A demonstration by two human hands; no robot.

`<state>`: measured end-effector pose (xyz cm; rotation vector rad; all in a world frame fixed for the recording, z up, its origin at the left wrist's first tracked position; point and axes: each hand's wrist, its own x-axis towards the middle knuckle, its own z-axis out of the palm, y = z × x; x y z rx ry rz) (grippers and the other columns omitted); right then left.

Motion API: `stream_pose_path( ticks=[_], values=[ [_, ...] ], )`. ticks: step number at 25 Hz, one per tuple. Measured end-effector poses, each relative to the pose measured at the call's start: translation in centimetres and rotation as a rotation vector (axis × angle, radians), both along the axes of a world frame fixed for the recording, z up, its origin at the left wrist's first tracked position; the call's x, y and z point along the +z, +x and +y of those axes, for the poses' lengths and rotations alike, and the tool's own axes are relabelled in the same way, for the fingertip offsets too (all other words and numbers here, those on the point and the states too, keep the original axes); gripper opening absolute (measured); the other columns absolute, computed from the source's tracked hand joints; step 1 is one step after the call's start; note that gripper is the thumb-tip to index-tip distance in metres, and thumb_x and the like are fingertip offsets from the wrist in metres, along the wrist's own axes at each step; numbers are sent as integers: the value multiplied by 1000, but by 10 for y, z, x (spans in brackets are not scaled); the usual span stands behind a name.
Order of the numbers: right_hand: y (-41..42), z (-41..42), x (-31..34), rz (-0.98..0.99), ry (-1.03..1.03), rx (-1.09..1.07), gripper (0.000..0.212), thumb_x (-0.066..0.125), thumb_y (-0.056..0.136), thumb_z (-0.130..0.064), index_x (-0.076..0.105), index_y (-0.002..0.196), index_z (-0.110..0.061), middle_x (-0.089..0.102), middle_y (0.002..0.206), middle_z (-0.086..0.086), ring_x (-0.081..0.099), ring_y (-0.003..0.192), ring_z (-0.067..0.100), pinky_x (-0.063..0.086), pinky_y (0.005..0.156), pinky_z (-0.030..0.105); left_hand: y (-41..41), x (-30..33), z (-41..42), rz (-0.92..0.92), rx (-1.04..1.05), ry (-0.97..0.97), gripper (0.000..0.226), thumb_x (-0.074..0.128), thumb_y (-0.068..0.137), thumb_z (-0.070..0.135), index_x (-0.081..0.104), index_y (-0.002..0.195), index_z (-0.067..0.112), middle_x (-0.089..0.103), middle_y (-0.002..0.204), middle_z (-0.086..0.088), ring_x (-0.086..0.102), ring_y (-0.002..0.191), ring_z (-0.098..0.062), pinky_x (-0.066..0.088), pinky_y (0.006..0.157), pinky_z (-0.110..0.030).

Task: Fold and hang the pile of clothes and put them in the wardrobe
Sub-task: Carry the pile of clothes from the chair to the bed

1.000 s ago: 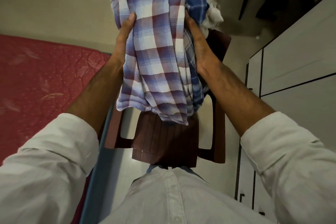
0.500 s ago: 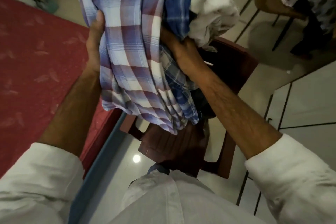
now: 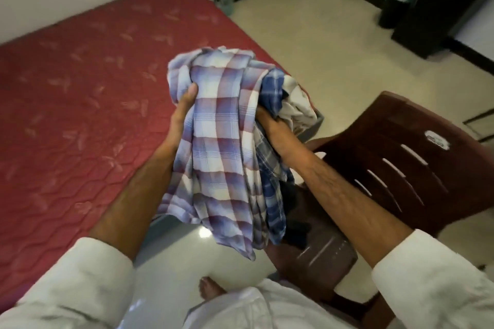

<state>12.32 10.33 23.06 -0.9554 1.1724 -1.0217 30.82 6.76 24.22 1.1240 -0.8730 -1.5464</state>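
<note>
**Bundle of clothes held up between bed and chair**

Red quilted mattress [image 3: 80,93] fills the left of your view, running up to a pale wall, with cream floor tiles [image 3: 334,35] to its right. Far off, a dark cabinet [image 3: 438,8] stands by the wall and a dark green bin [image 3: 395,5] sits just beside it.

You hold the clothes [image 3: 222,147] in front of you, lifted clear of both mattress and chair. Your left hand [image 3: 183,112] grips the bundle from the left side, thumb pressed into the purple-and-white check cloth on the outside. Your right hand [image 3: 272,125] grasps it from the right, fingers buried in the folds, so you cannot see how they lie. Beneath the outer check cloth there is a blue check piece and, at the top right, something white. Loose ends hang down between your forearms.

To your right stands a brown plastic chair [image 3: 395,157], slotted back facing you, with a small pale label near the top. Something dark lies on its seat under the hanging cloth; you cannot tell what it is.

Your white sleeves are pushed up the forearms, and a bare foot [image 3: 211,290] shows on the glossy floor below
</note>
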Motion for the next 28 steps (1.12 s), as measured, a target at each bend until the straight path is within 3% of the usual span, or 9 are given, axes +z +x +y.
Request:
stream_pose_path(
  ticks=[3,6,8,11,17,21,24,25,28],
  values=[
    [84,-7,-8,-8,44,123,48,70,70,-65,67,111,-39,71,122,-8,64,117,13,47,108,40,81,-8,18,21,155,23,27,39,108,26,62,107,13,77,85,7,71,89,-1,55,82,-19],
    [183,-10,-18,-54,37,202,65,73,60,-72,69,113,-35,74,118,-4,66,116,15,47,110,44,181,-18,46,7,305,8,32,48,105,28,61,118,3,72,102,-3,66,101,-6,53,98,-25],
    [250,-11,-29,-133,44,216,86,83,53,-75,69,122,-27,72,123,4,65,121,22,47,110,48,243,-18,68,-11,389,-3,40,55,103,31,57,131,3,69,112,-4,66,104,-5,54,88,-18],
    [346,-7,-33,-189,93,314,106,88,47,-73,65,133,-16,69,127,15,64,121,32,48,108,54,328,-6,99,-32,430,-39,22,50,106,29,61,117,14,76,91,8,71,87,-1,53,73,-14],
    [499,-15,-1,-216,80,533,69,76,80,-52,64,132,-8,70,119,19,67,115,37,53,100,52,465,23,124,6,643,-103,25,49,105,33,64,121,20,78,99,4,73,97,-8,56,75,-21],
    [603,-52,23,-195,46,670,88,86,65,-59,63,132,-7,70,120,19,68,109,35,56,92,49,550,32,106,-10,861,-133,31,53,103,36,62,126,17,77,100,4,72,98,-7,56,75,-19],
    [675,-88,53,-174,-3,746,57,70,88,-47,63,128,-7,73,104,12,70,97,28,58,78,38,612,48,77,-45,987,-155,26,53,102,36,61,122,21,76,99,10,71,100,-6,55,79,-18],
    [700,-105,68,-173,-5,775,43,64,96,-42,65,123,-8,74,98,9,71,91,25,59,73,34,635,60,64,-55,1028,-150,32,56,99,43,60,123,22,75,104,8,70,102,-7,55,80,-19],
    [768,-148,120,-211,-48,845,20,51,104,-26,65,97,-13,74,69,-4,71,65,7,56,56,21,702,88,23,-66,1125,-153,95,74,66,78,53,140,23,69,128,-1,68,114,-15,57,91,-30]
  ],
)
